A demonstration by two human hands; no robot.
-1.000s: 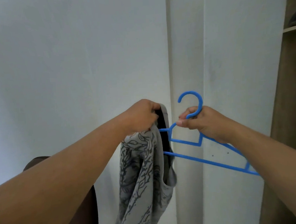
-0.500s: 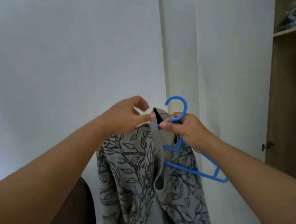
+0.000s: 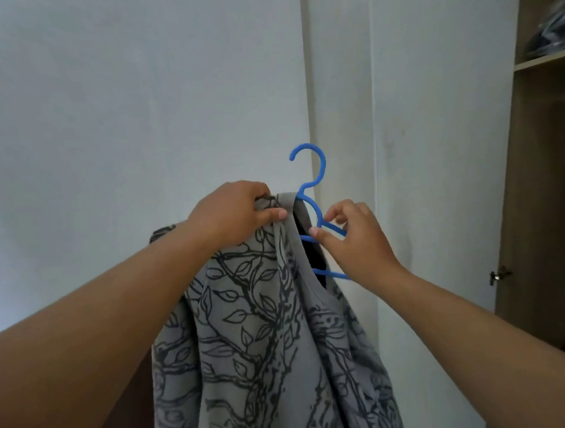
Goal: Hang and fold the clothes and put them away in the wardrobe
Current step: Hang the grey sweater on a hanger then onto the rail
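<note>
Right now the step in hand looks like threading the blue plastic hanger (image 3: 310, 192) into the grey garment w/ dark branch-and-leaf print (image 3: 265, 330), i.e. the hanging part of the task, not yet the putting away. Left hand (image 3: 233, 213) is curled over a bunch of fabric at the garment's top, by the neck opening, thumb pressing the cloth, and holds it up in mid-air. Right hand (image 3: 352, 239) pinches the hanger's bar between thumb and fingers, just below the hook; the rest of its fingers are loosely bent. One hanger arm is already inside the neck opening, hidden by cloth; the other arm pokes out on the right side, partly behind the right hand. Garment hangs free below both hands; nothing carries it.

Next move, prob.: work the exposed arm under the other shoulder so the neck sits round the hook, then let go w/ the left hand. Needs the neck held wide; fabric looks soft and could slide off the hidden arm if it tips.

Room: plain white wall (image 3: 119, 108) behind, a white panel edge running vertically at centre. At the right edge, an open brown wooden wardrobe (image 3: 547, 181) w/ a shelf near the top holding dark bundled items (image 3: 553, 36), too blurred to ID. A dark brown shape at bottom left, can't tell what.
</note>
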